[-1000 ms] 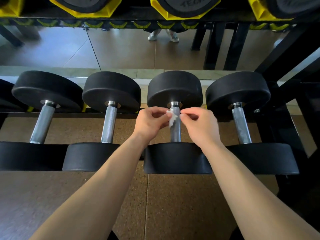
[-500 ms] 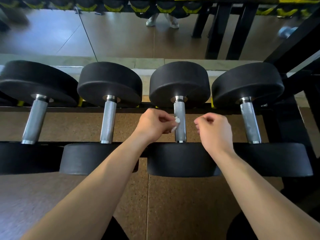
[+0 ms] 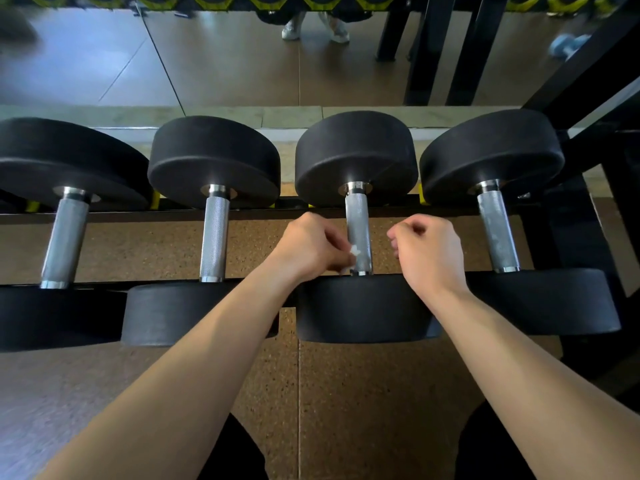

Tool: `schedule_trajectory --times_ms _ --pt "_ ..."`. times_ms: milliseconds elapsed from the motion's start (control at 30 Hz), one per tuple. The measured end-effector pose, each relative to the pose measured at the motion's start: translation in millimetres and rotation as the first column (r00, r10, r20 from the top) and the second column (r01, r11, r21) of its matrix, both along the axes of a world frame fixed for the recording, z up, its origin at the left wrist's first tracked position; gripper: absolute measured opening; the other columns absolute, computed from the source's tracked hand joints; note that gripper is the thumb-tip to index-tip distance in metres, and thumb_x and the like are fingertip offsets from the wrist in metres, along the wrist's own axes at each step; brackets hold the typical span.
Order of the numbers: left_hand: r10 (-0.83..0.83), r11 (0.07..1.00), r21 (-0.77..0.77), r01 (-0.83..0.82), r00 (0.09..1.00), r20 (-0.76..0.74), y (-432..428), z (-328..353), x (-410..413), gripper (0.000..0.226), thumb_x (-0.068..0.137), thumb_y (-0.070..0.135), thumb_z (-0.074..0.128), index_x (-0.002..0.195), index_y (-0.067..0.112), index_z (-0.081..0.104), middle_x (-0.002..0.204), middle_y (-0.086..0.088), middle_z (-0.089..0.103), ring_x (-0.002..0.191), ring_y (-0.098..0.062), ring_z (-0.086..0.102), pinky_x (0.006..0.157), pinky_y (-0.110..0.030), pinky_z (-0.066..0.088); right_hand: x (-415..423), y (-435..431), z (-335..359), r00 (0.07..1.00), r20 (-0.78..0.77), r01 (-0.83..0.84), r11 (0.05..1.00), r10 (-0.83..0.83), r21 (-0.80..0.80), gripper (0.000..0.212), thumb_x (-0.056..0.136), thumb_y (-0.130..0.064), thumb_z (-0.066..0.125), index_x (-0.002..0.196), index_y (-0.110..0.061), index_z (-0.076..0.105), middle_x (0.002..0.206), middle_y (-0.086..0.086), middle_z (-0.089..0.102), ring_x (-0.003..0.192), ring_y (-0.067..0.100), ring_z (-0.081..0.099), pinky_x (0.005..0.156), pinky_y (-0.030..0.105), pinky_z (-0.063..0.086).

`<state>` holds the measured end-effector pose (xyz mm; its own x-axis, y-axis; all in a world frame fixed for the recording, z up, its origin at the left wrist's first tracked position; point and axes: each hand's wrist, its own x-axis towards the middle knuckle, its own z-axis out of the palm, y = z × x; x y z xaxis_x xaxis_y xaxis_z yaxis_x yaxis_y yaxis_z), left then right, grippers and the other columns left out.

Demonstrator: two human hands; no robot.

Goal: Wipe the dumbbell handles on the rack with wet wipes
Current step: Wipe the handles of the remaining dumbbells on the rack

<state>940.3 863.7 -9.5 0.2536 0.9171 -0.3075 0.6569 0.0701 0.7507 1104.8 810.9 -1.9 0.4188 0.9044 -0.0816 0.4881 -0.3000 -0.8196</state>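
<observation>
Landmark: the knurled silver metal handle (image 3: pixel 357 223) of the third black round-headed dumbbell (image 3: pixel 356 157) from the left on the black steel rack (image 3: pixel 138 215). The handle's long axis runs straight away from the person, near head to far head.

The left hand (image 3: pixel 311 249) sits just left of the handle. Its fingers (image 3: pixel 337 237) are curled, pinching a small crumpled white wet wipe (image 3: pixel 355 251) against the handle's left side, low down by the near head. The wipe touches the metal, and the stretch beyond it toward the far head is uncovered.

The right hand (image 3: pixel 431 252) is just right of the handle and apart from it, fingers curled in with nothing seen in them.

The left hand is nearer and has the only wipe, so the stroke looks like its job. Likely next move: slide the wipe along the axis toward the far head, or wrap it round the bar.

Right of the landmark, the right neighbour handle (image 3: pixel 497 233) looks blotchy. The left neighbour handle (image 3: pixel 214 233) looks cleaner. The wipe is tiny and may snag or slip on the knurling.
</observation>
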Motion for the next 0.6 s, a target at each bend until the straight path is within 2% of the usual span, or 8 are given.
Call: schedule_trajectory --times_ms 67,233,300,400,500,600 --pt "-0.022 1.000 -0.020 0.022 1.000 -0.007 -1.0 -0.2 -2.1 0.006 0.079 0.019 0.085 0.082 0.020 0.080 0.083 0.009 0.073 0.080 -0.003 0.068 0.062 -0.010 0.048 -0.3 0.0 0.5 1.000 -0.001 0.000 1.000 0.000 -0.005 0.017 0.099 -0.022 0.055 0.095 -0.020 0.071 0.087 -0.005 0.068 0.079 0.005 0.062 0.062 0.015 0.040" --pt "0.193 0.976 0.060 -0.208 0.961 0.197 1.6 -4.5 5.0 0.006 0.083 0.018 0.082 0.087 0.019 0.078 0.088 0.006 0.073 0.084 -0.006 0.068 0.067 -0.015 0.054 0.8 0.0 0.5 1.000 0.002 -0.012 1.000 0.012 -0.009 0.017 0.100 -0.022 0.055 0.093 -0.021 0.070 0.084 -0.006 0.067 0.076 0.005 0.062 0.060 0.013 0.038" --pt "0.099 0.992 0.062 -0.110 0.983 0.153 1.8 -5.4 2.2 0.006 0.082 0.020 0.083 0.084 0.022 0.078 0.086 0.008 0.073 0.084 -0.004 0.067 0.074 -0.020 0.053 1.2 -0.2 0.4 1.000 0.004 -0.019 1.000 0.019 -0.004 0.017 0.100 -0.022 0.055 0.092 -0.021 0.070 0.083 -0.006 0.067 0.075 0.006 0.062 0.060 0.013 0.038" --pt "-0.119 0.992 0.050 0.117 0.992 0.030 -1.5 -1.4 -1.1 0.010 0.076 0.023 0.088 0.075 0.027 0.079 0.079 0.012 0.074 0.077 0.004 0.066 0.071 -0.015 0.048 1.4 -0.9 0.6 1.000 0.005 -0.018 1.000 0.018 0.006 0.017 0.100 -0.021 0.055 0.092 -0.020 0.070 0.082 -0.005 0.067 0.074 0.006 0.062 0.059 0.013 0.038" --pt "-0.145 0.966 0.209 0.155 0.988 -0.061 5.7 3.8 8.6 0.007 0.078 0.027 0.087 0.080 0.025 0.080 0.080 0.011 0.074 0.077 0.001 0.067 0.074 -0.020 0.054 1.8 -1.5 -0.4 1.000 0.006 -0.022 1.000 0.022 0.018 0.018 0.100 -0.021 0.055 0.091 -0.020 0.070 0.082 -0.004 0.067 0.073 0.006 0.062 0.059 0.013 0.039" --pt "-0.140 0.913 0.367 0.177 0.982 -0.127 12.2 8.7 19.5 0.009 0.084 0.032 0.081 0.090 0.025 0.080 0.085 0.013 0.068 0.078 -0.001 0.062 0.071 -0.019 0.050 2.4 -1.8 -1.0 1.000 -0.001 -0.023 0.999 0.023 0.026 0.018 0.100 -0.021 0.055 0.090 -0.019 0.070 0.082 -0.004 0.067 0.073 0.006 0.061 0.060 0.015 0.039"
